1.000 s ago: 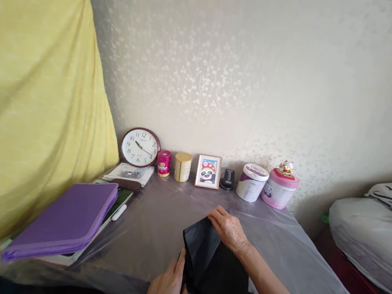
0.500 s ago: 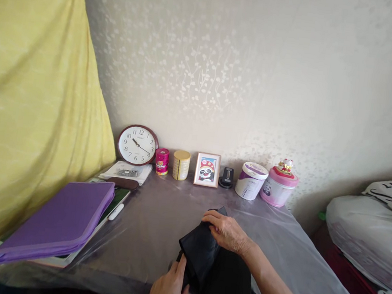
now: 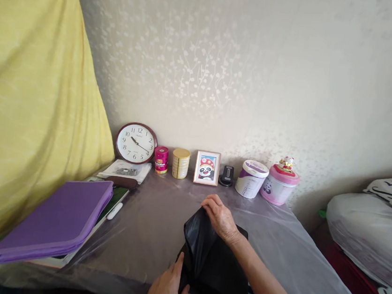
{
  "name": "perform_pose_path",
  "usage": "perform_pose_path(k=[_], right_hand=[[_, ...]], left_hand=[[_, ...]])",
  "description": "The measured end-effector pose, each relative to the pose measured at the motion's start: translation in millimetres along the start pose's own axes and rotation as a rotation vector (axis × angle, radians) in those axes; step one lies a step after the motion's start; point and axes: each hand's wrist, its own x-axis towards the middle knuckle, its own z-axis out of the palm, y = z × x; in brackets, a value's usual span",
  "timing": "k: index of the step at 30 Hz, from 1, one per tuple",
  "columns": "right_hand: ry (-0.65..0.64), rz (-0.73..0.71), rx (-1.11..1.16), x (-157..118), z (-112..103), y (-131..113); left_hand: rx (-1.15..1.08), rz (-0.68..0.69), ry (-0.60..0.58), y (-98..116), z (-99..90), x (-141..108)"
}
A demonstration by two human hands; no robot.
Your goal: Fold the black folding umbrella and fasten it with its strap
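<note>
Down on the near part of the table [image 3: 151, 227], between left hand [image 3: 168, 285] and right hand [image 3: 221, 220]: a black pouch [image 3: 225, 275], limp and soft-edged. Sheeny on the raised flap at its left, creased lengthwise and catching light; dull on the broader part to the right. Peaked at the upper left, gaping beneath into dark folds; too dark to make out anything inside.

In right hand, the upper edge, pinched under bent fingertips, thumb hidden. In left hand, the lower left edge, taken between thumb and forefinger, slightly spread; cannot tell how tightly.

Table grey, spread with a clear, wrinkled plastic cover [image 3: 287, 242], glossy in streaks. Along the back, left to right: leaning clock [image 3: 136, 143], pink tin [image 3: 161, 160], yellow-lidded tin [image 3: 180, 164], framed panda picture [image 3: 207, 168], black stand [image 3: 226, 176], purple-and-white tub [image 3: 251, 179], pink tub [image 3: 279, 186] topped by a cat figurine [image 3: 286, 164].

At left, a purple folder [image 3: 53, 218], just beside a white stick [image 3: 114, 211]. Beyond, pale leaf-patterned wall [image 3: 208, 68]; yellow curtain [image 3: 27, 99] at left. Off the table at right, a plastic-wrapped bundle [image 3: 367, 228] over dark red cloth [image 3: 347, 273].
</note>
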Motion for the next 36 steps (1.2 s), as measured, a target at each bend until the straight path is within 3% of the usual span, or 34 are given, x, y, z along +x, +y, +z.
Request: perform_pose_path(k=[5,10,12,14,17,20,22,25,29,32,36], right_hand=[[-0.122,-0.033,-0.150,-9,38,-4],[-0.197,-0.092,-0.270,-16,52,-2],[-0.211,-0.105,-0.302,-17,53,-1],[-0.219,-0.112,-0.316,-17,53,-1],[-0.230,-0.115,-0.317,-17,54,0],[-0.243,-0.117,-0.315,-15,55,0],[-0.240,-0.098,-0.299,-14,54,-1],[-0.209,-0.068,-0.224,-19,46,-7],[-0.218,-0.202,-0.071,-38,32,-18],[-0.246,-0.277,0.006,-52,29,-17],[-0.259,-0.203,-0.004,-54,33,-1]], left_hand=[[0.124,-0.013,-0.060,9,8.6,-1],[0.195,-0.031,-0.079,8,11.3,-1],[0.213,-0.025,-0.024,2,13.8,-3],[0.240,0.007,0.102,-6,15.1,-5],[0.295,0.229,0.236,-12,13.1,-2],[0.358,0.495,0.229,-11,12.2,8],[0.395,0.563,0.204,-11,17.0,15],[0.438,0.536,0.212,-13,31.8,23],[0.487,0.461,0.290,-14,50.4,25],[0.442,0.393,0.313,-11,54.2,22],[0.338,0.311,0.244,-4,49.8,20]])
